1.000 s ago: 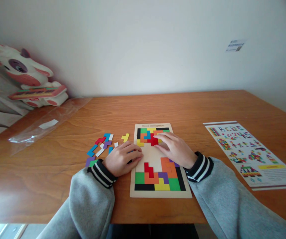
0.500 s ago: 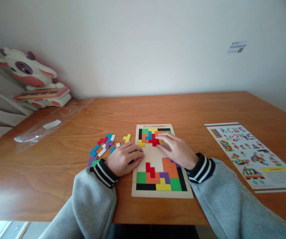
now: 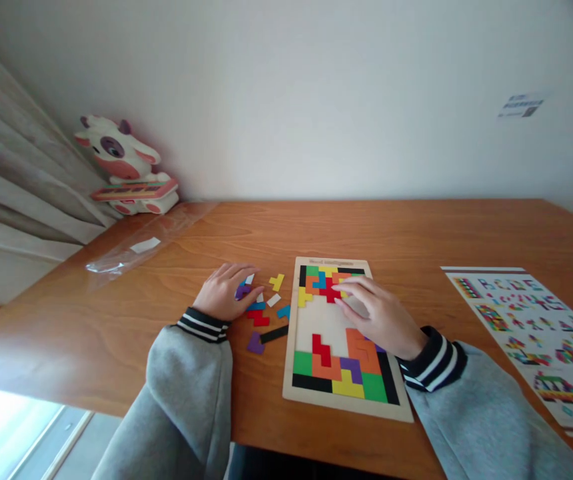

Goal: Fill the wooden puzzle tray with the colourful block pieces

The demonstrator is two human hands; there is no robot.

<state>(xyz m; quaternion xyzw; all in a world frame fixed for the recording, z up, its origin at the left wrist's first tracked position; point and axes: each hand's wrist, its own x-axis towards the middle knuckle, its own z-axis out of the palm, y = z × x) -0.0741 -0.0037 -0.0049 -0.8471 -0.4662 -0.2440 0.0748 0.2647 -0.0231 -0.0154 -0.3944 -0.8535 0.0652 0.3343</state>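
Observation:
My left hand is over the loose puzzle pieces left of the board, its thumb apart from its fingers. A purple piece shows between thumb and fingers; nothing is visibly gripped. The wooden puzzle board lies flat, with coloured block pieces along its top and bottom and bare wood across its middle. Over its right side is my right hand, thumb and fingers apart. Its fingertips are at the upper red piece; whether they touch it I cannot tell. Lower down lies another red piece.
Beside the board are a black strip, a yellow piece and a purple piece. A printed pattern sheet lies at right. Far left are a clear plastic bag and a cow toy keyboard.
My left hand has moved from the board's left edge onto the loose pieces, shifting several and uncovering a black strip. My right hand stays by the upper red piece. The view has turned left.

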